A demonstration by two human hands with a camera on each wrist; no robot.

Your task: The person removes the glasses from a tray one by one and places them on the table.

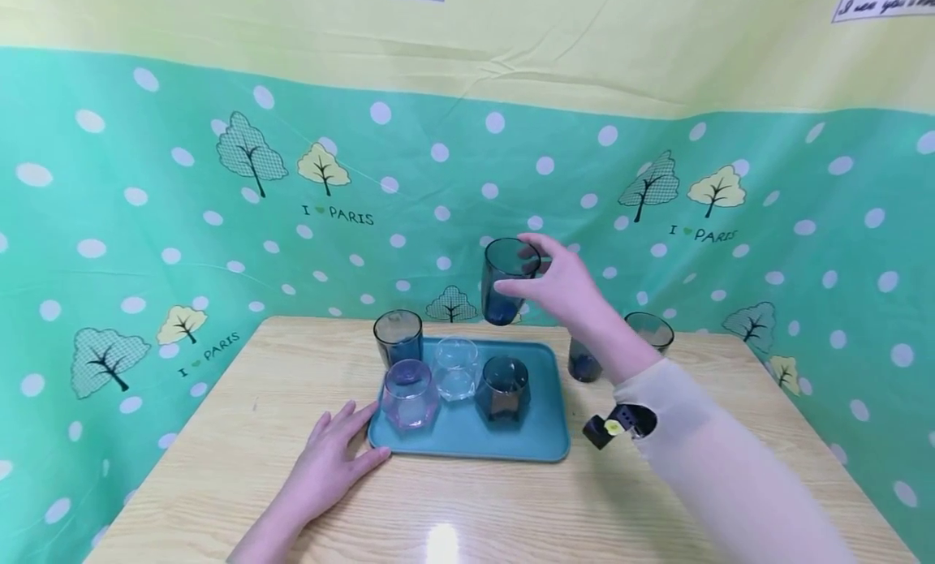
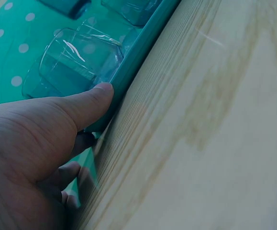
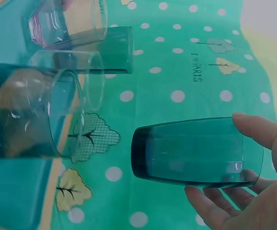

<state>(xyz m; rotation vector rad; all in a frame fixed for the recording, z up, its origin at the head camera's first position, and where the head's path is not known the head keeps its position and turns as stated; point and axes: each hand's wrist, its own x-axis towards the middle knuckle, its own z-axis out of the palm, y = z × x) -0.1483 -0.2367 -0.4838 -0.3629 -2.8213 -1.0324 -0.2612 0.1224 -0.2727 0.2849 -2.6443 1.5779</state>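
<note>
My right hand holds a tall dark blue-grey drinking glass in the air above the back of the blue tray. In the right wrist view, thumb and fingers grip the glass near its rim. My left hand holds the tray's front left corner, its thumb on the rim in the left wrist view. On the tray stand a short purple-tinted glass, a short clear glass and a short dark glass. Another tall dark glass stands at the back left corner.
Right of the tray, a tall dark glass and another one stand partly hidden behind my right forearm. A patterned green and yellow cloth hangs behind the wooden table. My right wrist wears a black strap.
</note>
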